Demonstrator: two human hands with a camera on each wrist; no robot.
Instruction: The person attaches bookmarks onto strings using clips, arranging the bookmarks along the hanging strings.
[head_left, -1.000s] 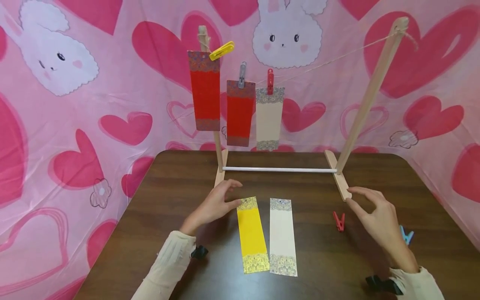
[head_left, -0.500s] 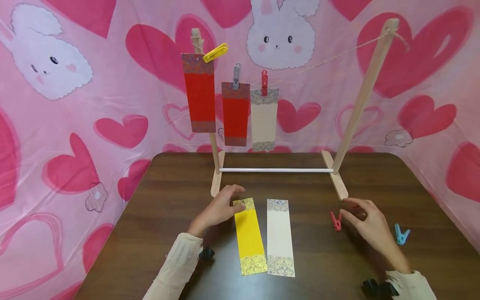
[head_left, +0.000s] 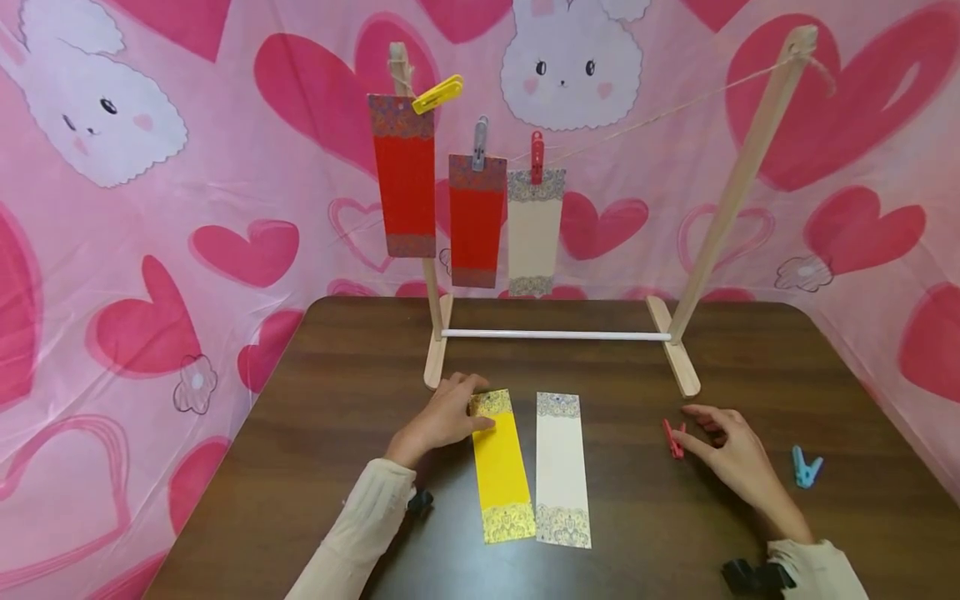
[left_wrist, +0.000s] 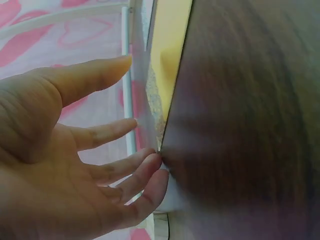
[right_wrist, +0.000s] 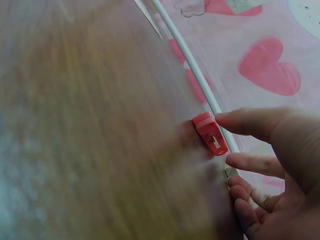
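Observation:
My left hand [head_left: 444, 417] reaches over the upper left corner of a yellow card [head_left: 501, 467] with patterned ends. In the left wrist view its thumb stands apart from the fingers, and the fingertips [left_wrist: 159, 159] are right at the card's edge. A white card [head_left: 561, 467] lies just to the right of the yellow one. Over on the right, my right hand [head_left: 738, 458] is beside a red clothespin [head_left: 672, 440] on the table. Thumb and index finger are spread on either side of this clothespin [right_wrist: 211, 135], thumb tip close to its end.
Behind the cards stands a wooden rack with a white crossbar [head_left: 555, 335] and a sloping string [head_left: 690, 102]. Two red cards [head_left: 405, 183] and a cream card [head_left: 534, 229] hang there with clothespins. A blue clothespin [head_left: 806, 468] lies right of my right hand.
My right hand has moved left and nearer, from the rack's foot to the red clothespin. The left hand has shifted slightly right, further over the yellow card's top.

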